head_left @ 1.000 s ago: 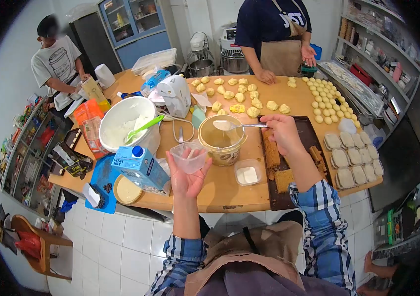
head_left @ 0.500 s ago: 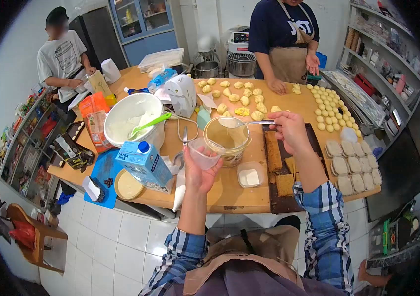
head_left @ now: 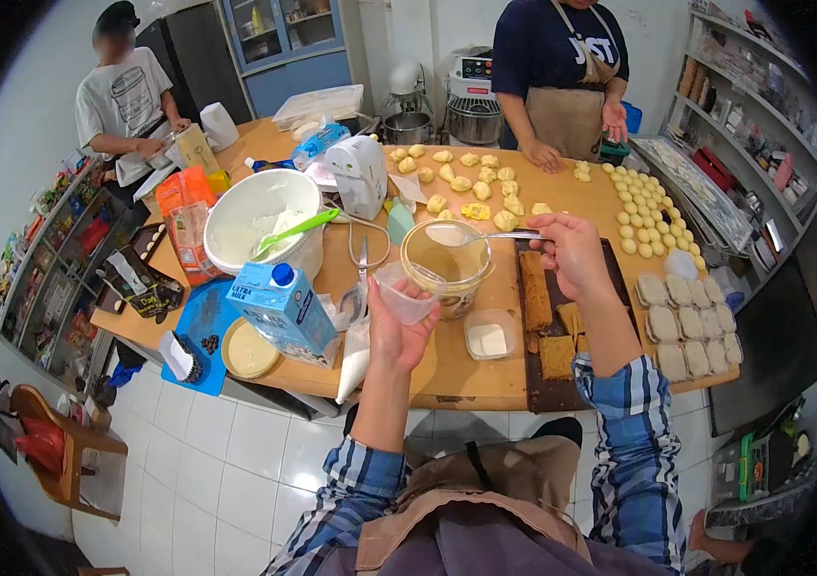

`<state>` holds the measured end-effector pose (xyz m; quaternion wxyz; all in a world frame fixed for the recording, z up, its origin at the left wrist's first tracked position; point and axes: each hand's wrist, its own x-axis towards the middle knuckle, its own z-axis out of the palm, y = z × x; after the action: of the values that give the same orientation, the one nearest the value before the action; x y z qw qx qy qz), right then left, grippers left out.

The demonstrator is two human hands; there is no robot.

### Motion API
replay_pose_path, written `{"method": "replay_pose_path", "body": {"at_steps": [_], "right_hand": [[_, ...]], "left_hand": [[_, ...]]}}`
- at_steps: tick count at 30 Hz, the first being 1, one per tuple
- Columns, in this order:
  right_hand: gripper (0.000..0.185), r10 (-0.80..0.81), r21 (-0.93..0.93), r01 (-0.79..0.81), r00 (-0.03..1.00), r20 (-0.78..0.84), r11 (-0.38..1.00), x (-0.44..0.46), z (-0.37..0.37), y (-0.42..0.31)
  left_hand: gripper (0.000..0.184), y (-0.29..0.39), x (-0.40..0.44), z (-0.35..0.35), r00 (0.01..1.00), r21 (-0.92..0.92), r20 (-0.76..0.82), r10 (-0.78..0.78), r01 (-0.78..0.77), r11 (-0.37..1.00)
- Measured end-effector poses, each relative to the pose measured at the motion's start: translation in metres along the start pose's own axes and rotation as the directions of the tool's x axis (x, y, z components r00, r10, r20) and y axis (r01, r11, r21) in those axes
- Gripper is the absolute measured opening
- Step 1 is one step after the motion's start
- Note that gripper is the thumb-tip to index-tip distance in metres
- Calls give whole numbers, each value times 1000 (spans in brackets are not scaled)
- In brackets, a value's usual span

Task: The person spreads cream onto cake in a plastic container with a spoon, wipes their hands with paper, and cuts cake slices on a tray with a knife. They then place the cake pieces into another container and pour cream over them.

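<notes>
My left hand (head_left: 403,331) is wrapped round a small clear plastic cup (head_left: 410,294), tilted at the near left side of a round tub (head_left: 461,309). In my right hand (head_left: 572,254) is a metal spoon (head_left: 500,235), its handle pinched between thumb and fingers. The spoon's bowl carries something whitish over the tub's opening. A square plastic container (head_left: 490,336) with a white block in it stands right of the tub. Below and left of my left hand lies a white piping bag (head_left: 355,360).
Left are a blue milk carton (head_left: 284,312), a white mixing bowl (head_left: 236,235) with a green spatula (head_left: 295,233) and a round lid (head_left: 249,348). A dark tray (head_left: 548,382) holds cake slabs. Dough pieces (head_left: 461,183) lie farther back. Two other people stand across the table.
The spoon's bowl now shows whitish contents over the tub. My left hand and the cup have shifted slightly right. The whole view has shifted a little.
</notes>
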<state>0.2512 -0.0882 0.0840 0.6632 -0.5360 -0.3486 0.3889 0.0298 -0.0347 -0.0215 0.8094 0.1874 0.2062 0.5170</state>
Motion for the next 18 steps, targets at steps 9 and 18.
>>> {"method": "replay_pose_path", "body": {"at_steps": [9, 18], "right_hand": [[16, -20, 9, 20, 999, 50, 1000, -6, 4, -2], [18, -328, -338, 381, 922, 205, 861, -39, 34, 0]], "left_hand": [[64, -4, 2, -3, 1000, -14, 8, 13, -13, 1000], [64, -6, 3, -7, 996, -66, 88, -2, 8, 998]]}}
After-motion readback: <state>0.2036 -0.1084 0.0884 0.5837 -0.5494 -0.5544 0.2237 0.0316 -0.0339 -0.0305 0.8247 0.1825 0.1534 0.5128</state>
